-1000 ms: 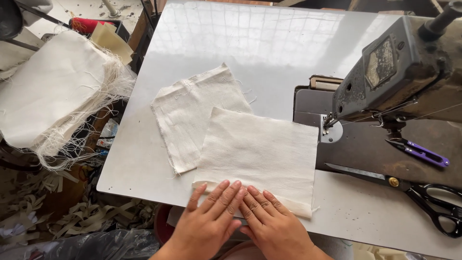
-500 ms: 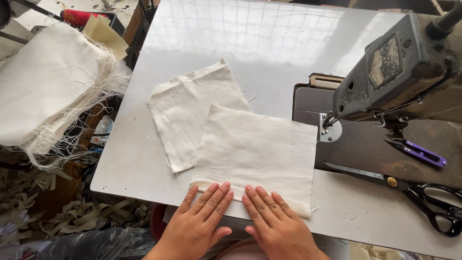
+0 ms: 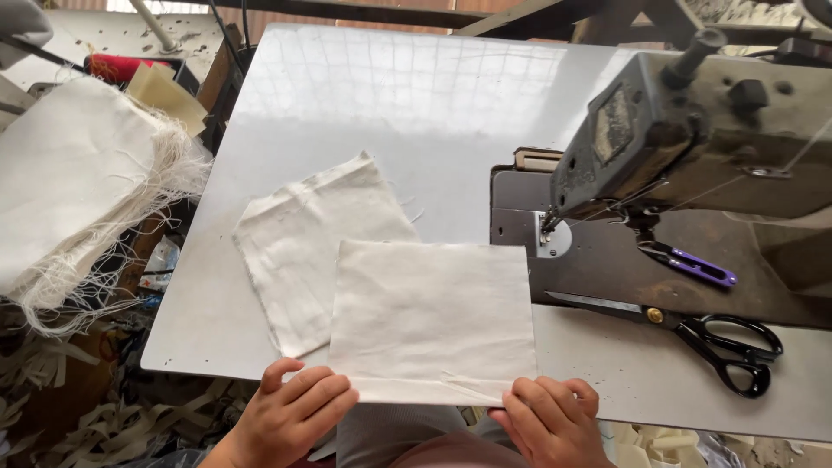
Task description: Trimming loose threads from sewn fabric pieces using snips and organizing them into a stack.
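Both hands pinch the near edge of a square cream cloth panel [image 3: 431, 316], which lies flat on the white table [image 3: 381, 113] just left of the sewing machine [image 3: 693, 130]. The left hand [image 3: 295, 416] takes the panel's near left corner in a half-closed grip, fingers curled over the table's edge with the tips on the cloth. The right hand [image 3: 550, 420] grasps the near right corner the same way, fingers bent and knuckles up. The panel sits square to the table, its far right corner close to the machine's needle, with no clear long axis. Its weave is plain and unmarked, and a narrow fold runs along the near edge. A second cream piece [image 3: 303, 238], rumpled and frayed, lies left of the machine, partly under the panel.
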